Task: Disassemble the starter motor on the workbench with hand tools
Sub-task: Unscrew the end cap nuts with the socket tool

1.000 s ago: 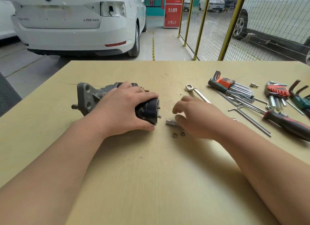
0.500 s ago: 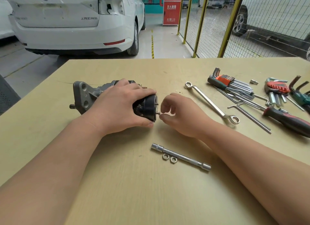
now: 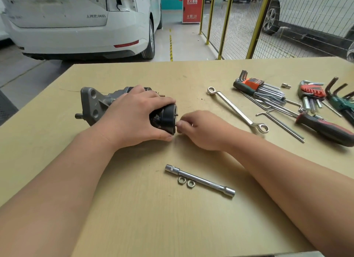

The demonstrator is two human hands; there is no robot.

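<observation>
The starter motor [image 3: 95, 105] lies on its side on the workbench [image 3: 134, 218], grey flange to the left, black end cap [image 3: 166, 118] to the right. My left hand [image 3: 132, 116] grips the motor body from above. My right hand [image 3: 199, 130] is at the end cap, thumb and fingers pinched on a small stud at its lower edge. A socket extension bar [image 3: 201, 181] lies nearer me, with two loose nuts [image 3: 185, 181] beside it.
A ring spanner [image 3: 235, 108] lies right of my right hand. Farther right are hex key sets [image 3: 258, 88], loose bent keys and a red-and-black handled screwdriver [image 3: 325, 128]. A white car and a yellow mesh fence stand beyond the bench.
My right hand left the extension bar and nuts on the bench, moved up to the end cap and pinched the stud. The left hand kept its grip on the motor.
</observation>
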